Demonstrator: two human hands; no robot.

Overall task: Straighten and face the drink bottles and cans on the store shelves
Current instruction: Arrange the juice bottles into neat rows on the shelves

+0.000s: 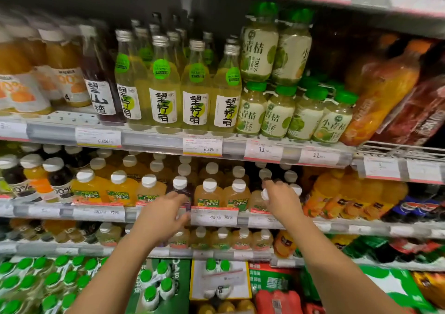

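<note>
On the second shelf stands a row of small white-capped juice bottles with green NFC labels. My left hand grips a dark purple white-capped bottle in that row, covering its lower body. My right hand grips a pale juice bottle at the row's right end, fingers curled round its white cap; most of the bottle is hidden by the hand. Above, glass lemon drink bottles face forward in a line.
Green-capped lime juice bottles stand stacked to the right of the lemon bottles. Large orange drink bottles lean at the far right. Price-tag rails run along each shelf edge. Green-capped bottle packs fill the bottom level.
</note>
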